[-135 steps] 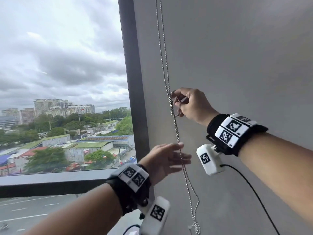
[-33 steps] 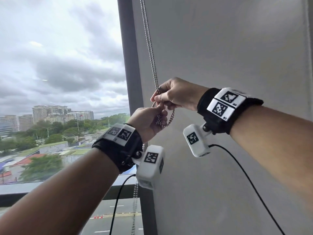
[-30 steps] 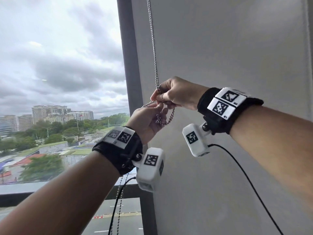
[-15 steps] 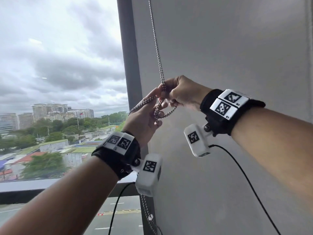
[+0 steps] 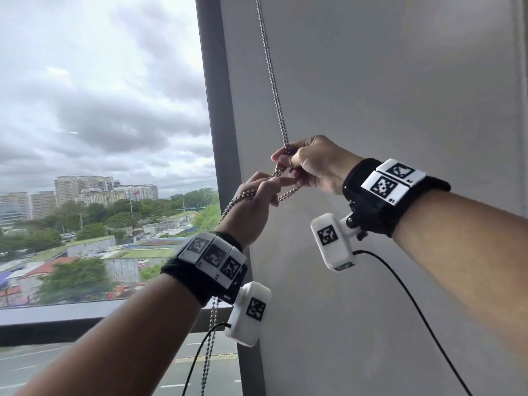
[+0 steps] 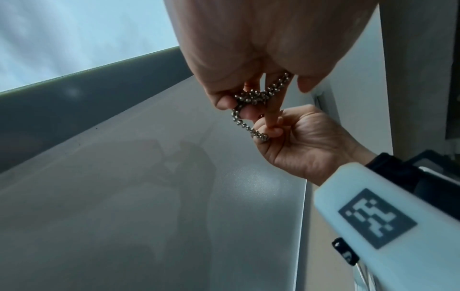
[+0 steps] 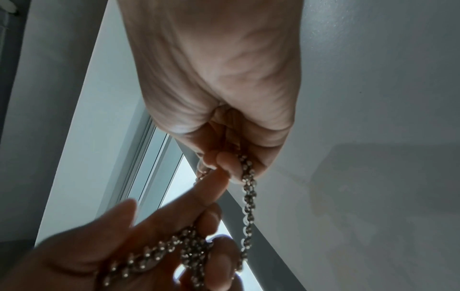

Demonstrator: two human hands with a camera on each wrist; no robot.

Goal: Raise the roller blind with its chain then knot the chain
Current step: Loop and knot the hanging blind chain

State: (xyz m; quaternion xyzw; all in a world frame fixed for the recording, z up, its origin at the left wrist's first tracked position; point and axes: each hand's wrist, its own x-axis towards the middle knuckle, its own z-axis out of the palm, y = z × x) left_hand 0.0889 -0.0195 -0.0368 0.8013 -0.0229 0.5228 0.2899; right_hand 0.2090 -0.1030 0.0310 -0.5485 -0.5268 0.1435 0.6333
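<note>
A metal bead chain [image 5: 273, 81] hangs down in front of the grey wall into my right hand [image 5: 281, 160], which pinches it. A short loop of chain [image 5: 289, 194] sags under that hand. My left hand [image 5: 271, 184] is just below and to the left, fingertip against the right hand, holding the lower strands, which pass over it and drop past the wrist [image 5: 212, 321]. In the left wrist view the chain [image 6: 251, 96] is bunched at my left fingers [image 6: 224, 102] and runs to the right hand [image 6: 298, 141]. The right wrist view shows the chain [image 7: 248, 196] between both hands. No blind covers the pane.
A dark window post [image 5: 220, 138] stands just left of the chain, with the glass pane [image 5: 100, 110] beyond it and a dark sill [image 5: 57, 318] below. The plain grey wall [image 5: 400, 95] fills the right. Camera cables [image 5: 414, 304] hang from both wrists.
My left hand, open on the hanging chain 4.5 s ago, has come up to the right hand and taken hold. Over the last second it drew the lower strands up and leftward.
</note>
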